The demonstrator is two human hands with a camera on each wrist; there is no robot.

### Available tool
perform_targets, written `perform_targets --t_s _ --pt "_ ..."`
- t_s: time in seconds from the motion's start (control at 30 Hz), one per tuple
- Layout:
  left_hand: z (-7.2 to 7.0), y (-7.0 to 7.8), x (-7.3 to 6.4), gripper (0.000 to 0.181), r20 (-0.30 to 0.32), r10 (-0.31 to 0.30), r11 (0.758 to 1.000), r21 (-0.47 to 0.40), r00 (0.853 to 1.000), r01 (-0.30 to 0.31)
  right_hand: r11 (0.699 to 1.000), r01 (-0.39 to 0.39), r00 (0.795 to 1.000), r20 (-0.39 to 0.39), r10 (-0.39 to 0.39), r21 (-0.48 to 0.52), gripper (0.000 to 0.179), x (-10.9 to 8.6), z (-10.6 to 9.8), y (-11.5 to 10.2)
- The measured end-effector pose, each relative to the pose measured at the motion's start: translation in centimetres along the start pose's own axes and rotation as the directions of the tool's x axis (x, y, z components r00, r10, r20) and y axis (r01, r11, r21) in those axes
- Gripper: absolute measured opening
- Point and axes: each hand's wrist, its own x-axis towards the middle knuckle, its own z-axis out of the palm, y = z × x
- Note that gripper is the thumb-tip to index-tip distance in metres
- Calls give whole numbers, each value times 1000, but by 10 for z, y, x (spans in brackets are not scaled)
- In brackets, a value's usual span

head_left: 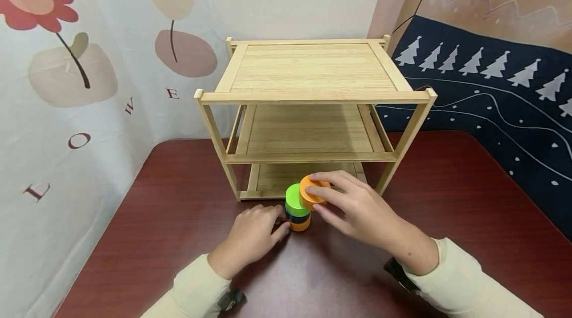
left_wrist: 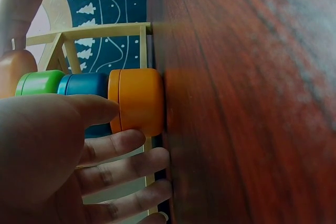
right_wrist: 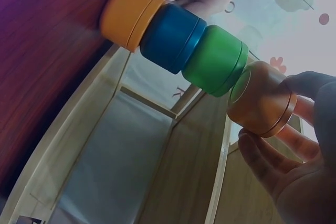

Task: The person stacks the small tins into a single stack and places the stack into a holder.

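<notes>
"Top jar (right_wrist: 257,100): where is it?"
"Just above the green jar (right_wrist: 215,59), off-centre, pinched in the right grip (head_left: 353,203). Let go there, it could tip off."
"And the stack (right_wrist: 173,38)?"
"The left grip (head_left: 255,231), fingers relaxed, touches it low; a high knock could topple it onto the bench (head_left: 156,233)."

Can't tell if it's someone's home or a staged setup tbh: reddish wood-grain table (head_left: 178,179), three-tier wooden shelf (head_left: 308,67), flower-print cloth (head_left: 134,52) left, navy tree-print backdrop (head_left: 482,94) right.
</notes>
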Motion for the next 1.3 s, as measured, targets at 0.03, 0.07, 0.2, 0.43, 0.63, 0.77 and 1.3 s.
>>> perform_targets --t_s 0.03,0.07,0.2,0.43,0.63,0.77,1.3 --pt "0 0 0 19 1 0 1000 0 1000 0 1000 6 1000 -4 -6 0 32 1 1 0" --pt "0 0 0 19 1 0 1000 0 1000 0 1000 8 1000 -6 -8 0 33 2 1 -1" --pt "0 0 0 18 5 -4 1000 -2 1000 4 1000 5 1000 1 -5 -2 34 3 3 -1" --pt "0 -1 0 17 8 -8 1000 -6 1000 8 1000 -10 1000 2 10 -7 34 4 7 0" --pt "1 -1 1 16 17 -13 1000 -9 1000 13 1000 -21 1000 -4 21 -5 35 6 9 1" --pt "1 -1 2 16 18 -14 1000 -8 1000 14 1000 -19 1000 4 19 -1 33 7 11 0" --pt "1 -2 1 16 -2 4 1000 -9 1000 -4 1000 -16 1000 21 16 22 30 13 17 -2"
